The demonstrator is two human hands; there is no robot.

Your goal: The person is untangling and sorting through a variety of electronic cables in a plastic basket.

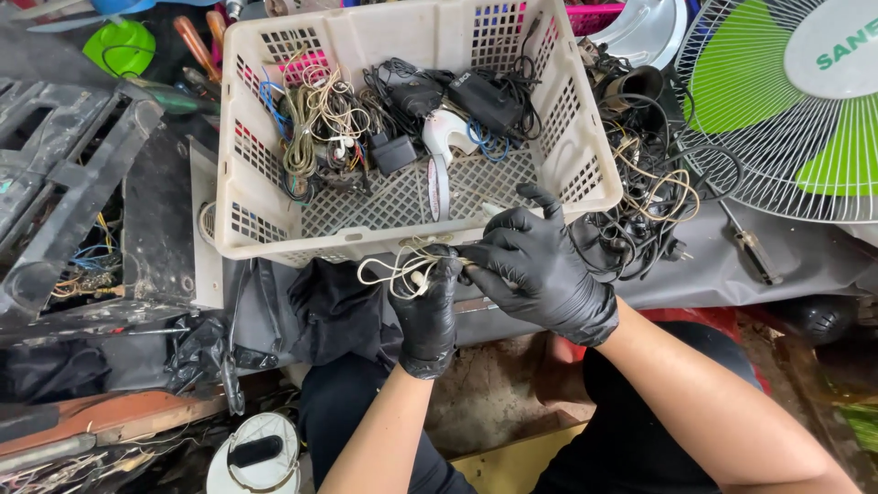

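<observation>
A person in black gloves works a tangle of thin cream-coloured cord [402, 267] just below the near rim of a cream plastic basket [274, 174] at the centre of the frame. The left hand [428, 306] is curled around the cord, its fingers pressed together in a loose fist with loops spilling out to the left; the right hand [540, 270] meets it from the right, thumb and forefinger pinching the cord's end while the other fingers spread upward towards the basket. Inside the basket, in the upper centre, lie knotted wires [320, 123] in cream, blue and red, black power adapters [480, 96], a small black plug [393, 151] and a white roll of tape [439, 187] standing on edge. A second heap of black and tan cables [645, 192] sits just beside the basket's right wall. At upper right, a fan [777, 101] with green blades behind a white wire guard carries a round white centre label with green lettering. A green disc [119, 46] lies at upper left, above a dark plastic panel [64, 174] with exposed coloured wiring. At bottom left, a round white container [256, 455] with a black handle stands on the ground.
</observation>
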